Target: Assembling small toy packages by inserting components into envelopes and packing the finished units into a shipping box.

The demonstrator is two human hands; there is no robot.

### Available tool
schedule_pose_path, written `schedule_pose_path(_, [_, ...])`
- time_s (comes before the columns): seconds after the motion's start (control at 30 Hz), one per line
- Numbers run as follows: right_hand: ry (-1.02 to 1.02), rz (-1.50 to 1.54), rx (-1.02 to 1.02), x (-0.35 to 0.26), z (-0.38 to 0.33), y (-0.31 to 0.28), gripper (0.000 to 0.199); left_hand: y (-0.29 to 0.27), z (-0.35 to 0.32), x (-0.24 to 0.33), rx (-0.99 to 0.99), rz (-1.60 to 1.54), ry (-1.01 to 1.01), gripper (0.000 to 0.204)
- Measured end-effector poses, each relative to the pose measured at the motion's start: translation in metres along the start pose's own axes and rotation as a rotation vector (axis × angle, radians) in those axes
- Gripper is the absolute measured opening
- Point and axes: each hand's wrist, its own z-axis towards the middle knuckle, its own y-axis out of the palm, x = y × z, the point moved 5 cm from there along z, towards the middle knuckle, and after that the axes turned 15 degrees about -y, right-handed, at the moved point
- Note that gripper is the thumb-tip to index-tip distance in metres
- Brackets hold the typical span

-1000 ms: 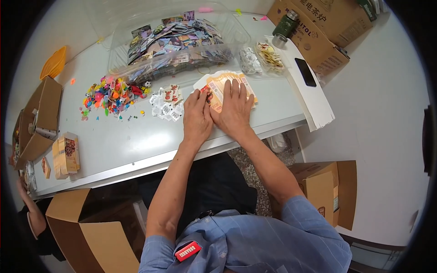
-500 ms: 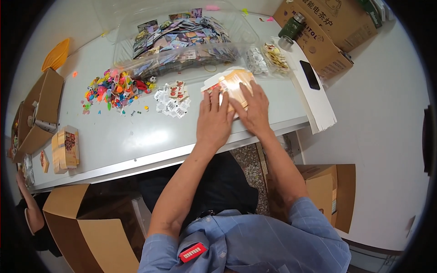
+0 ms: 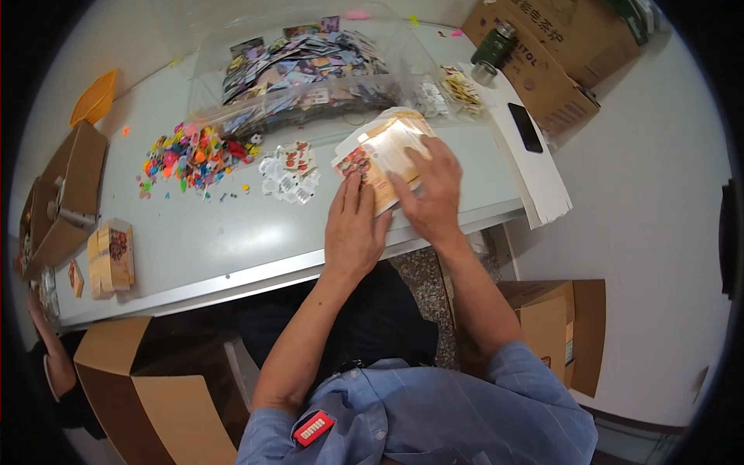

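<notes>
A flattened orange-and-white printed carton (image 3: pixel 377 157) lies slanted on the table near its front edge, with food pictures on its left side. My left hand (image 3: pixel 353 236) rests at the carton's lower left edge, fingers stretched out and thumb apart. On the carton's right part lies my right hand (image 3: pixel 434 190), its fingers spread and slightly bent, a little blurred. Whether more flat cartons lie beneath cannot be made out. Left of the carton sits a pile of small white packets (image 3: pixel 288 184) with several red-printed ones (image 3: pixel 297 157) on top.
Behind stands a clear plastic bin (image 3: pixel 310 101) heaped with cards. Small colourful toys (image 3: pixel 194 155) are piled at left, near folded cartons (image 3: pixel 112 256). A phone (image 3: pixel 525 128) and green bottle (image 3: pixel 494 45) are at right. Open cardboard boxes (image 3: pixel 174 403) stand below. Another person's arm (image 3: pixel 50 333) shows far left.
My left hand has slid down and left off the carton's face toward its lower edge, uncovering the printed pictures. My right hand has lifted slightly and shifted on the carton.
</notes>
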Motion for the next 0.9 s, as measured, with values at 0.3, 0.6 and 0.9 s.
schedule_pose_path(0.3, [0.052,-0.036,-0.21,-0.011,-0.021,0.048,0.056,0.002,-0.018,-0.001,-0.046,0.231,0.025,0.063])
schedule_pose_path(0.6, [0.238,0.111,-0.171,-0.021,-0.016,0.055,0.055,0.002,-0.026,-0.012,-0.051,0.274,-0.022,0.067])
schedule_pose_path(0.9, [0.133,0.017,-0.087,-0.027,-0.014,0.04,0.05,-0.006,-0.038,-0.01,-0.028,0.283,-0.008,0.077])
